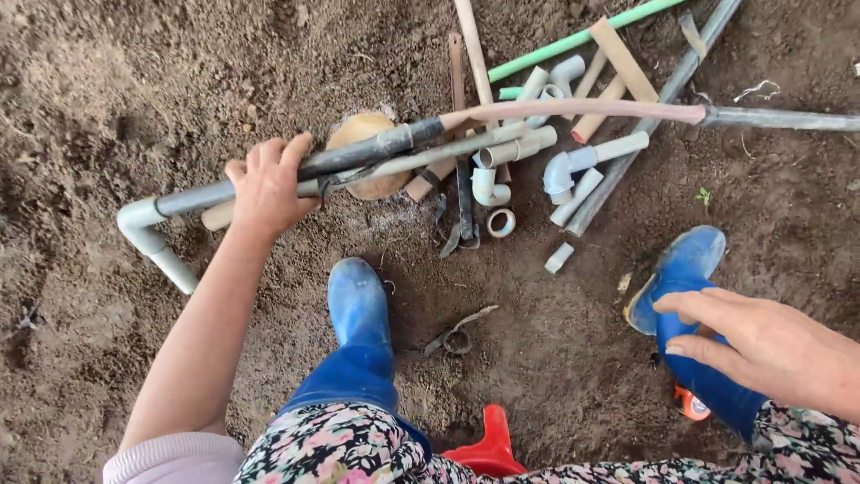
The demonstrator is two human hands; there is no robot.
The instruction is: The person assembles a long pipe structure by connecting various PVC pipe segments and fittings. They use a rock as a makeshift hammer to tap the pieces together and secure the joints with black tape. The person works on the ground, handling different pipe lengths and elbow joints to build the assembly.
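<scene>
Head view looked straight down on bare brown soil. At left of centre my left hand was clamped over a long dark grey pipe, fingers curled across its top, with a thinner grey rod lying just under the same grip. That pipe ran from a pale elbow fitting at the left of the frame up and rightwards towards the upper middle, passing over a round tan object half hidden behind it.

At the lower right my right hand hung open, fingers spread and holding nothing, just above my right blue boot. My left blue boot stood near the centre, below the pipe.

Beyond the pipe, in the upper middle, lay a heap of pale grey pipe fittings, short offcuts and a small ring, touching and crossing one another. A pinkish hose curved over the heap to the right edge, and a green pipe slanted above it. Something red showed at the bottom edge between my knees.
</scene>
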